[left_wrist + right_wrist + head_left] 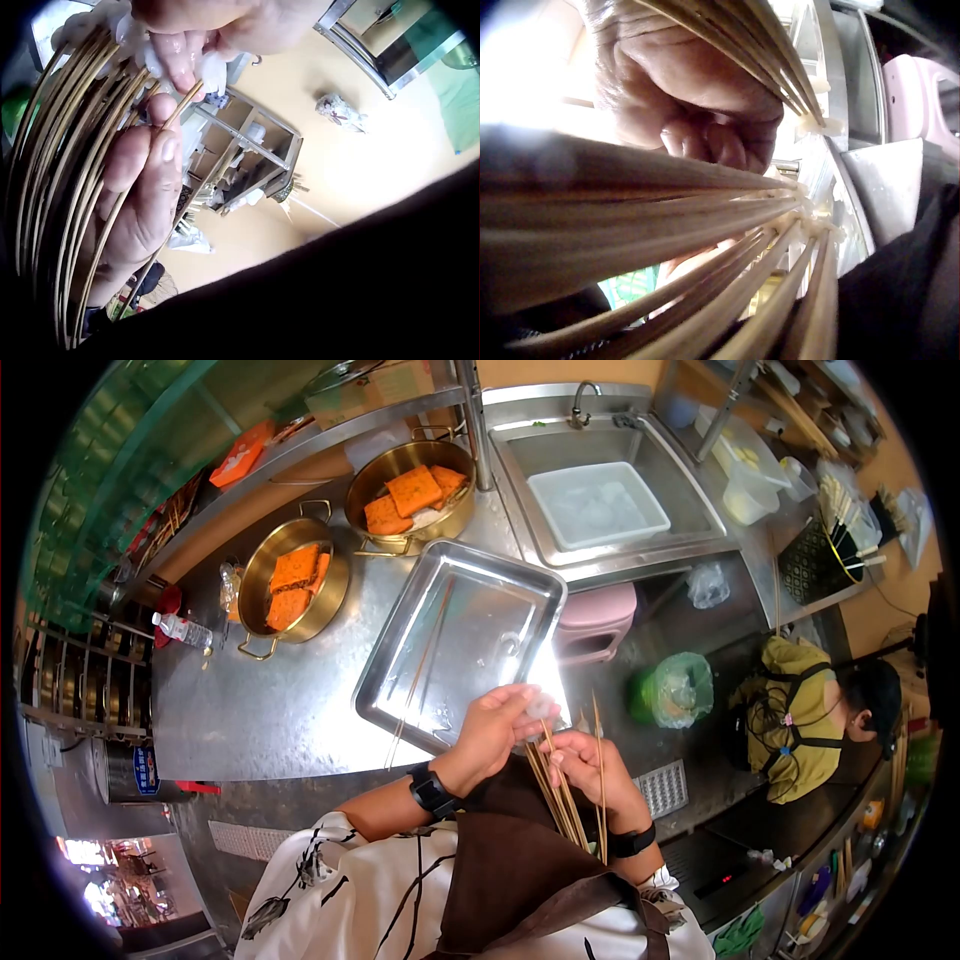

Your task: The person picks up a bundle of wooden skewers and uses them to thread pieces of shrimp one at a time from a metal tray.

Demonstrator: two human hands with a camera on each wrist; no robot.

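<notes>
Over the near edge of the counter, my left hand (488, 735) pinches a wet, whitish translucent food piece (541, 707) between thumb and fingers. Beside it my right hand (597, 768) grips a bundle of bamboo skewers (563, 800), their long ends trailing back toward the apron. The left wrist view shows the right thumb and a finger pinching one skewer, its tip at a small white piece (214, 73) by the left fingers. Similar white pieces (94, 22) cluster on the ends of the other skewers. In the right wrist view, skewers (727, 206) cross in front of the hand.
A metal tray (470, 630) with thin skewers across it lies ahead. Two brass pots (335, 595) (462, 515) hold orange slabs. A white tub (640, 525) sits in the sink (690, 510). Below are a pink stool (598, 615) and a green lined bin (650, 695). Another person (800, 730) is at right.
</notes>
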